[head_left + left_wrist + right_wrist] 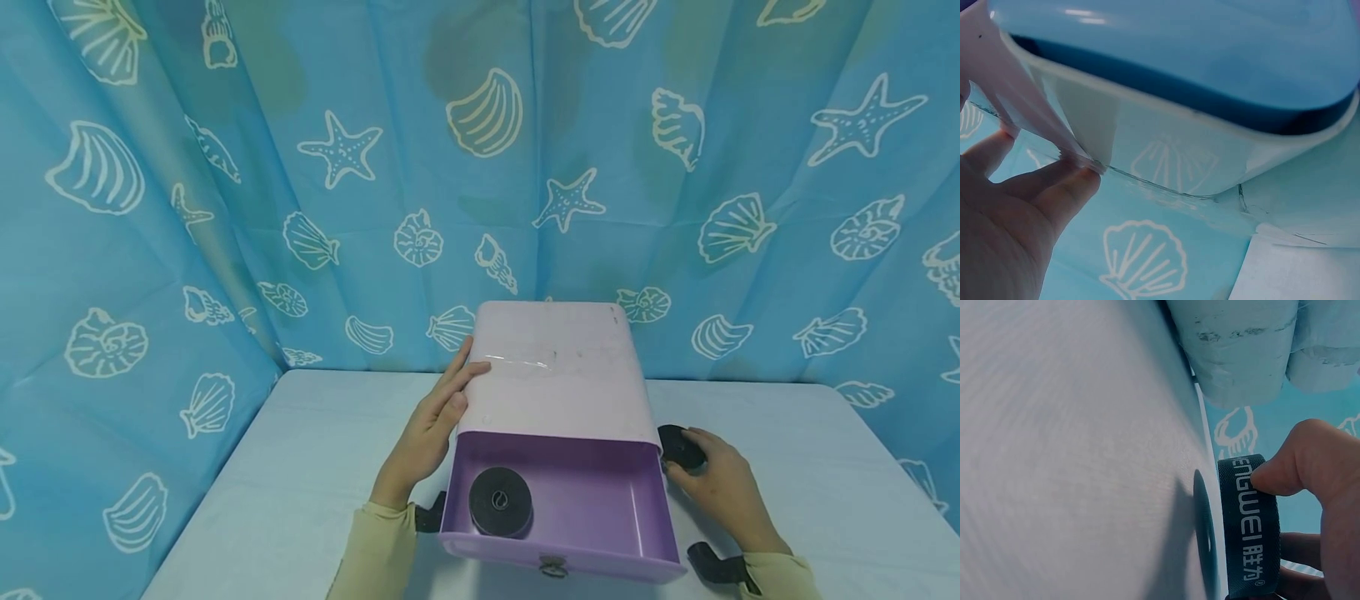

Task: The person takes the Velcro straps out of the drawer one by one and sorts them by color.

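Observation:
A pale pink box (558, 371) stands on the table with its purple drawer (592, 508) pulled out toward me. One black roll of strap (500, 502) lies flat inside the drawer, at its left. With fingers extended, my left hand (423, 437) rests against the box's left side; the left wrist view shows the fingertips (1088, 178) touching that wall. To the right of the box, my right hand (723, 483) pinches another black roll of strap (1250, 528) between thumb and fingers. White lettering runs along its edge. A thin dark disc (1205, 531) shows beside this roll, against the table.
A blue curtain (420, 167) printed with shells and starfish hangs behind and left of the white table (300, 467). A small metal latch (553, 568) sits on the drawer's front. Dark wrist mounts (716, 567) extend near the drawer's sides.

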The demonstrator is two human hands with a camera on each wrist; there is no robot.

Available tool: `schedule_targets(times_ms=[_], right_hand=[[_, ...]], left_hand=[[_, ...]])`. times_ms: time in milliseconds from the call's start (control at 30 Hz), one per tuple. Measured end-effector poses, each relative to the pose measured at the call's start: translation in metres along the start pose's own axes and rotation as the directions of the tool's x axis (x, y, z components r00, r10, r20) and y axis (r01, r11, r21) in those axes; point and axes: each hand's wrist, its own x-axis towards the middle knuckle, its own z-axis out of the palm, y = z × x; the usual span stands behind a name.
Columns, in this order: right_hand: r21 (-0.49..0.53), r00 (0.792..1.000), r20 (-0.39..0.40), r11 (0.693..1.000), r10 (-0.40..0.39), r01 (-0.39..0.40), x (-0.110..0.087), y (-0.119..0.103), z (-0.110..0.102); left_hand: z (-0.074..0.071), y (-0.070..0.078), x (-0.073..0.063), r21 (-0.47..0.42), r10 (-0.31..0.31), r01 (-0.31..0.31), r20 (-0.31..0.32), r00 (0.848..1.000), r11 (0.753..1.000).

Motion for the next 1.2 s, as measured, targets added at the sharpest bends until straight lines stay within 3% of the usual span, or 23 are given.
schedule_targets(times_ms=[800, 1033, 1200], right_hand=[[0.017, 0.999, 0.037, 1.0, 0.0, -0.001, 0.002, 0.005, 0.003], [0.056, 0.999, -0.028, 0.997, -0.046, 0.048, 0.0, -0.001, -0.006], [0.067, 0.998, -0.06, 0.997, -0.02, 0.024, -0.001, -0.011, -0.016]], left_hand=[[0.0, 0.0, 0.0, 0.0, -0.007, 0.007, 0.0, 1.0, 1.0], [0.001, 0.001, 0.001, 0.002, -0.005, 0.005, -0.002, 1.0, 1.0], [0.0, 0.001, 0.001, 0.008, -0.006, 0.006, -0.006, 1.0, 1.0]])
